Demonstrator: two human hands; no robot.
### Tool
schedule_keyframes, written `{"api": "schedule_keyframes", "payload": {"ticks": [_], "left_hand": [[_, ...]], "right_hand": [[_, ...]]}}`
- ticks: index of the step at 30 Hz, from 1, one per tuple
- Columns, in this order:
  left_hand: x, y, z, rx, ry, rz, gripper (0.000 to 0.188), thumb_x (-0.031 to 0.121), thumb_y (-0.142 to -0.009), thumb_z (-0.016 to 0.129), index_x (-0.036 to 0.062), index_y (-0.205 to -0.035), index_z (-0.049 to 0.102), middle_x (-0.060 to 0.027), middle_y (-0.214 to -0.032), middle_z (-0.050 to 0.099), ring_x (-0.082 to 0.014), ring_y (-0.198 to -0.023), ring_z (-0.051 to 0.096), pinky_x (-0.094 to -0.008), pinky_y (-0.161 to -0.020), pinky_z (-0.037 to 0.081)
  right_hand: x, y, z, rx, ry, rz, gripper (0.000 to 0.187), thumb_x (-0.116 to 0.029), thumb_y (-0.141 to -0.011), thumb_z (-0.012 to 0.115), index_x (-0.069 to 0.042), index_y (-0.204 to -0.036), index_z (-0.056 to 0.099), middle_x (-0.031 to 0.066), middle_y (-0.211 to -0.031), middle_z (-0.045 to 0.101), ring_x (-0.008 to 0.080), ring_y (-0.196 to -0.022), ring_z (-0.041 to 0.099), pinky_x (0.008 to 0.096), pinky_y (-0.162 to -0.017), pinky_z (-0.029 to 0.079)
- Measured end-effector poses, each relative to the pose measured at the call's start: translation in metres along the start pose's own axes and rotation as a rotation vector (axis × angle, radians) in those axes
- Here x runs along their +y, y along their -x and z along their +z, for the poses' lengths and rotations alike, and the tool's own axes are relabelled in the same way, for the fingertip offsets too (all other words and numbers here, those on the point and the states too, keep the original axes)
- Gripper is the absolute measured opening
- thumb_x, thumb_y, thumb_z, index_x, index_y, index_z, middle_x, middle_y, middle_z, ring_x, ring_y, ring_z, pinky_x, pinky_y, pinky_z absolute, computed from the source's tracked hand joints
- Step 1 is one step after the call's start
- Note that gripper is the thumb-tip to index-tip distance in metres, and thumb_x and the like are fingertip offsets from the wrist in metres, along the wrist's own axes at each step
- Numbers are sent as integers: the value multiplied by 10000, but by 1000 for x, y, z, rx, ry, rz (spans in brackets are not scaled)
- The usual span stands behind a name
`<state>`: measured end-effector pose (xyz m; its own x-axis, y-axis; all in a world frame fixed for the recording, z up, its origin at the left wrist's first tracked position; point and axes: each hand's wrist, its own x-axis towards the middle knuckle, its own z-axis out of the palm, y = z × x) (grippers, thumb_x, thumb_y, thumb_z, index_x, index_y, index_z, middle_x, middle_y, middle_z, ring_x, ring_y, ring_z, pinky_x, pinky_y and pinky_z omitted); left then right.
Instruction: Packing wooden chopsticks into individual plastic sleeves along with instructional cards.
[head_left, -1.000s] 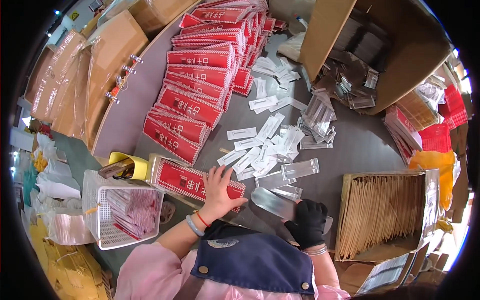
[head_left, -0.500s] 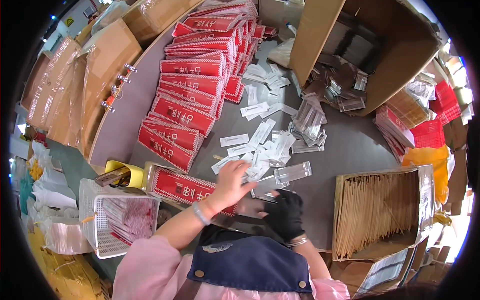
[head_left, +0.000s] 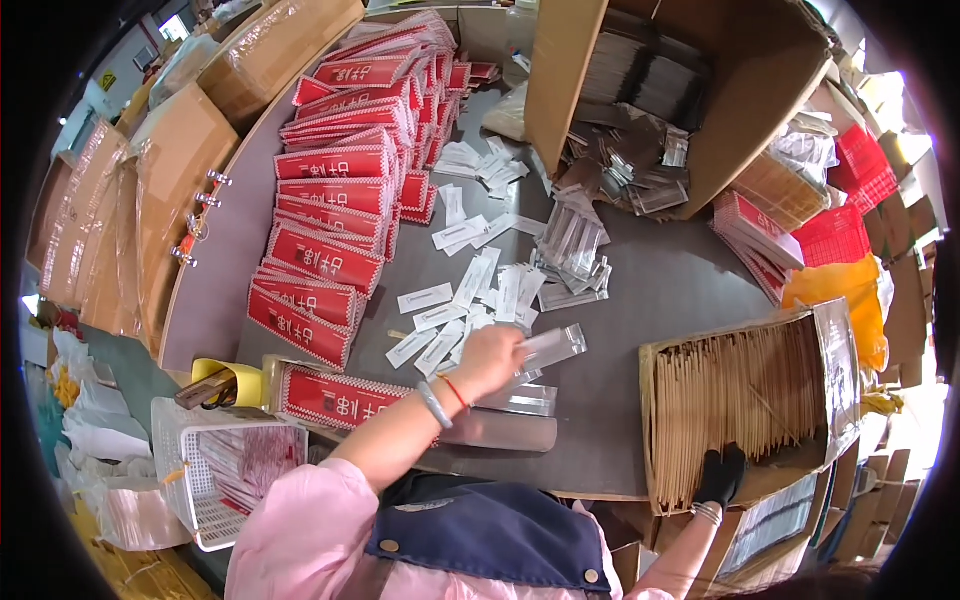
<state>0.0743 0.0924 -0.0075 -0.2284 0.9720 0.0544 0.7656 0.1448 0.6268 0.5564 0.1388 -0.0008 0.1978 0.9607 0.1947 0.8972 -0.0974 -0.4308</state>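
In the head view, your bare left hand [head_left: 492, 360] curls its fingers at the left end of a clear plastic sleeve [head_left: 558, 346] above the grey table [head_left: 605, 450]; whether they pinch it, you cannot tell from here. Your black-gloved right hand [head_left: 721, 474] is at the near edge of the wooden sticks [head_left: 745, 395] in the open carton [head_left: 649, 420]; its grip is unclear. White slips [head_left: 470, 280] lie just beyond your left hand.

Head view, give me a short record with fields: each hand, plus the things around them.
Left hand: bare, at a clear packet; grip unclear
Right hand: black-gloved, at the sticks; grip unclear
Red packs: overlapping piles, table's left
White slips: scattered mid-table
White basket: left of the person, holding packs
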Motion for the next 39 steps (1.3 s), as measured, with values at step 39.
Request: {"api": "schedule_keyframes", "payload": {"ticks": [39], "left_hand": [[2, 120, -44, -131, -82, 243, 606, 180, -685, 757, 43, -1246, 573, -94, -1189, 557, -291, -1099, 515, -414, -928, 420]], "right_hand": [[-267, 161, 99, -1000, -851, -480, 362, -81, -784, 776, -22, -1082, 579, 124, -982, 650, 225, -895, 664, 332, -801, 529]]}}
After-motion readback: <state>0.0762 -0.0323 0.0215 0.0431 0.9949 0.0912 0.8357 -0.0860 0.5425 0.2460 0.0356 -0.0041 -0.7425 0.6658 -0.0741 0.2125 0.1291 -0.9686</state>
